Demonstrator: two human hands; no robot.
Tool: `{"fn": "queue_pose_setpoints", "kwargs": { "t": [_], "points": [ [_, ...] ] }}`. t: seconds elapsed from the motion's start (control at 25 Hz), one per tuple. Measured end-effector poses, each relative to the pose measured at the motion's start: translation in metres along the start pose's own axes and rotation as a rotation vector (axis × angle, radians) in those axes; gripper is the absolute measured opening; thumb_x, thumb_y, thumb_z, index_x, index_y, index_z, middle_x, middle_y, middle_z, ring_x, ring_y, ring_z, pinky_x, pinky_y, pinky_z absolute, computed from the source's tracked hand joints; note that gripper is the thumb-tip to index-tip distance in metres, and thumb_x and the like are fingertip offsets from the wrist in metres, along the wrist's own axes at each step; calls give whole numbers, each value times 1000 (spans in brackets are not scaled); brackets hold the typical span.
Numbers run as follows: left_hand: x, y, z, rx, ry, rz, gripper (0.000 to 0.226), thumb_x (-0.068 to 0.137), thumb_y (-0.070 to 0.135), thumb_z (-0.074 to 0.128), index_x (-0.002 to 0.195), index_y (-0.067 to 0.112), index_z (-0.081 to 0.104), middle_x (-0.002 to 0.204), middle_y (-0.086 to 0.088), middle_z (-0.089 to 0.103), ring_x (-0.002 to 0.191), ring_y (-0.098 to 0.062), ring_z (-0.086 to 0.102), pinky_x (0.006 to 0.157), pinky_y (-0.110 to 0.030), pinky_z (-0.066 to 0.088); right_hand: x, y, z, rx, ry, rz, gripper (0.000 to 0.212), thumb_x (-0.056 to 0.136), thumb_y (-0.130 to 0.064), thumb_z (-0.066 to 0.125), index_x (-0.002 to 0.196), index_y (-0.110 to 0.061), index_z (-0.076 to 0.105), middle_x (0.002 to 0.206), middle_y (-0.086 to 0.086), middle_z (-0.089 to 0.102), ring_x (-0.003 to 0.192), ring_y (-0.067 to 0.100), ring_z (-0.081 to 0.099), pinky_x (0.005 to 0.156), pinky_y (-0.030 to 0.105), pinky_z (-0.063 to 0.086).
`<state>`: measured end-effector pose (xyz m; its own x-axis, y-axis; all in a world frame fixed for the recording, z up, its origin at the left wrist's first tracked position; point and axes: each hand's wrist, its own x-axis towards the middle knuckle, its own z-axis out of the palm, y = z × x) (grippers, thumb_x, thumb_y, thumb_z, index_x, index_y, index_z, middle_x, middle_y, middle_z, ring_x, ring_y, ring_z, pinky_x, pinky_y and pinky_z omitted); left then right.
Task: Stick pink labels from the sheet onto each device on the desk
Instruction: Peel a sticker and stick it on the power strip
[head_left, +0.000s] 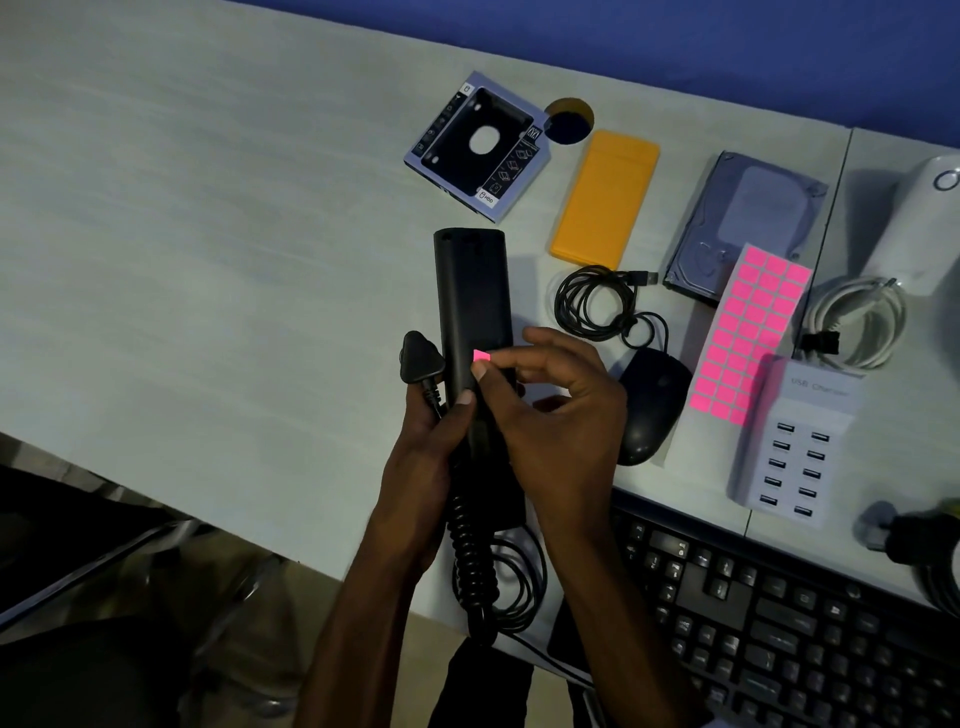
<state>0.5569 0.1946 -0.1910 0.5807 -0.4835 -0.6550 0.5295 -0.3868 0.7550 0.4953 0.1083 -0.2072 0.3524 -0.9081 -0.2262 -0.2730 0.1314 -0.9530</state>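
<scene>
The left hand (421, 457) is wrapped around the lower part of a long black power strip (472, 291), holding it up off the desk (208, 208) with its far end pointing away. A black plug (420, 359) sticks up just left of the strip, its cord running down through that same grip. The right hand (561, 410) comes in from the right, thumb and forefinger pinched on a small pink label (481, 357) that lies against the strip's face, the other fingers loosely spread. A coiled cord (470, 561) hangs from the strip's near end over the desk edge.

The label sheet (748, 332) lies to the right, between a black mouse (649, 405) and a white USB charger (795, 436), its near corner tucked under the charger and its far end overlapping a hard drive (748, 208). Farther off sit an orange case (605, 197) and a drive caddy box (478, 145). A keyboard (779, 623) is at near right.
</scene>
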Motion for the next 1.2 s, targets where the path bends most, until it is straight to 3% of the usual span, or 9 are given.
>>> {"fn": "queue_pose_setpoints", "kwargs": {
  "t": [0.24, 0.44, 0.6, 0.68, 0.76, 0.8, 0.88, 1.0, 1.2],
  "points": [
    [-4, -5, -3, -20, 11, -13, 52, 94, 40, 59, 144, 41, 45, 128, -2, 70, 116, -27, 68, 104, -52, 51, 5, -1, -4, 89, -89, 191, 21, 71, -20, 91, 84, -21, 75, 98, -4, 75, 87, 11, 74, 73, 36, 62],
    [-6, -1, -4, 58, 0, 22, 49, 101, 32, 53, 148, 39, 41, 128, -1, 69, 114, -22, 69, 97, -40, 56, 6, -5, -1, 141, -41, 350, 32, 71, -34, 90, 91, -18, 71, 92, -4, 75, 78, 6, 73, 76, 45, 64],
    [-9, 2, -9, 158, 16, 55, 48, 102, 29, 51, 147, 44, 41, 128, 9, 69, 115, -11, 68, 94, -27, 57, 5, -5, -3, 132, -134, 331, 38, 74, -30, 89, 103, -17, 67, 105, -4, 74, 81, 6, 72, 73, 29, 62],
    [-9, 7, -18, 217, 84, 115, 48, 102, 31, 55, 145, 48, 42, 133, 13, 64, 121, -8, 63, 101, -33, 54, 2, 0, -7, 115, -238, 321, 40, 77, -19, 86, 111, -17, 65, 110, -7, 73, 80, -2, 69, 68, 13, 55],
    [-2, 13, -27, 462, 179, 259, 56, 103, 31, 52, 152, 48, 31, 129, 20, 59, 117, 1, 59, 99, -31, 51, -1, 6, -13, 117, -239, 351, 34, 82, -16, 81, 112, -19, 65, 110, -8, 73, 82, -5, 68, 69, 10, 50],
    [4, 14, -31, 630, 226, 332, 62, 104, 29, 50, 155, 48, 20, 121, 17, 58, 106, 0, 60, 88, -28, 50, -2, 9, -16, 135, -223, 368, 31, 84, -16, 79, 111, -21, 65, 108, -7, 74, 88, 1, 70, 72, 13, 50],
    [20, 11, -36, 937, 352, 418, 70, 103, 23, 48, 158, 44, 10, 109, -5, 56, 85, -25, 61, 72, -33, 43, -6, 13, -19, 169, -201, 392, 25, 87, -13, 73, 109, -21, 65, 104, -5, 76, 96, 21, 72, 77, 22, 52],
    [43, 1, -34, 1236, 501, 470, 75, 96, 11, 53, 160, 29, 18, 105, -23, 53, 72, -43, 56, 61, -39, 38, -8, 14, -23, 191, -207, 411, 23, 91, -7, 67, 111, -18, 65, 99, -3, 76, 92, 28, 73, 70, 18, 51],
    [56, -21, -22, 1466, 680, 447, 76, 90, 13, 53, 159, 27, 24, 100, -20, 54, 63, -34, 51, 58, -35, 28, -7, 14, -31, 233, -218, 418, 24, 92, -2, 63, 113, -14, 64, 103, 3, 77, 80, 18, 72, 65, 12, 51]
  ]
}}
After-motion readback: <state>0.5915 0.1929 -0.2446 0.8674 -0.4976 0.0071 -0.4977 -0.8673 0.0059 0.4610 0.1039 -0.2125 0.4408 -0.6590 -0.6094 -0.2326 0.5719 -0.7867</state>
